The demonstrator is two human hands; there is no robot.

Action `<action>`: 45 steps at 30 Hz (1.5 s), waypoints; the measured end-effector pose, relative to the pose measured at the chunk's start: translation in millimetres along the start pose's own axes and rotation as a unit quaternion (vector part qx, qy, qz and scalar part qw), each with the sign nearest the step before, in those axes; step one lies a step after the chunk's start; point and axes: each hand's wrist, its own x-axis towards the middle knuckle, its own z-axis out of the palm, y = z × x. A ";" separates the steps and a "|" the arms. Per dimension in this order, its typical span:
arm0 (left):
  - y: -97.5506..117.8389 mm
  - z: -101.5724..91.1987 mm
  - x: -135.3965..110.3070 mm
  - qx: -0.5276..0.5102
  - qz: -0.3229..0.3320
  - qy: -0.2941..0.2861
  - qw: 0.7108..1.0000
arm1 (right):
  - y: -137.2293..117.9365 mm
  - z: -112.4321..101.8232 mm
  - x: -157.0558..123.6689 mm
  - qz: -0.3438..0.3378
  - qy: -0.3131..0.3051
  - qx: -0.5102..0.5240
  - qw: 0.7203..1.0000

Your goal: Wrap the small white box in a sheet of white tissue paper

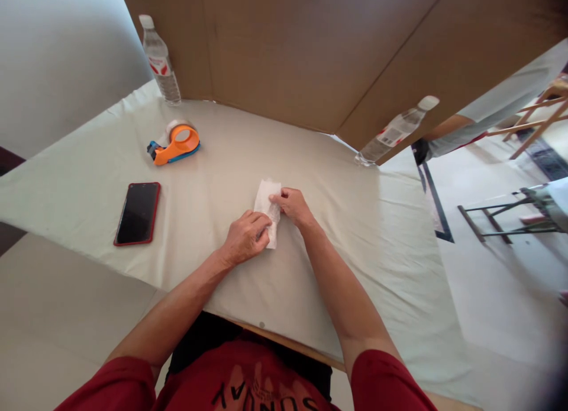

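Paper [264, 192] in left hand [247, 236] and right hand [293, 205]

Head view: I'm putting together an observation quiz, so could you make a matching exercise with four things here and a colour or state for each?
Things:
1. White sheet
2. Tape dispenser
3. Phone
4. Cardboard

Colours and states:
A. Dark screen, red edge
B. Brown, standing upright
C. Touched by the left hand and right hand
D. Orange and blue

Pairs: 1-C, 2-D, 3-A, 4-B
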 end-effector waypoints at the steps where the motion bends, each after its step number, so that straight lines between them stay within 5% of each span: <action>1: 0.0 0.0 -0.2 -0.003 -0.007 -0.004 1.000 | 0.1 0.0 1.5 -0.002 0.006 -0.007 1.000; 9: 0.1 -0.1 -0.5 -0.024 -0.027 -0.018 0.999 | -1.7 -10.7 -33.6 -0.067 0.121 -0.064 0.988; 18: -2.7 0.2 -1.1 -0.034 -0.025 -0.013 0.999 | 10.8 -16.0 -123.3 -0.282 0.040 -0.157 0.946; 30: -5.2 0.1 -1.9 -0.034 -0.023 -0.003 0.999 | 5.5 -0.6 -127.5 -0.341 0.045 -0.186 0.921; 34: -4.8 0.4 -1.8 -0.033 -0.028 -0.010 0.999 | 5.2 -7.2 -112.6 -0.284 0.061 -0.150 0.945; 39: -4.4 0.1 -1.3 -0.035 -0.029 -0.018 0.999 | 5.1 -18.3 -45.9 -0.113 0.090 -0.132 0.981; 45: -2.6 0.4 -0.8 -0.043 -0.028 -0.017 0.999 | -4.5 -13.4 14.3 -0.086 -0.005 -0.106 0.991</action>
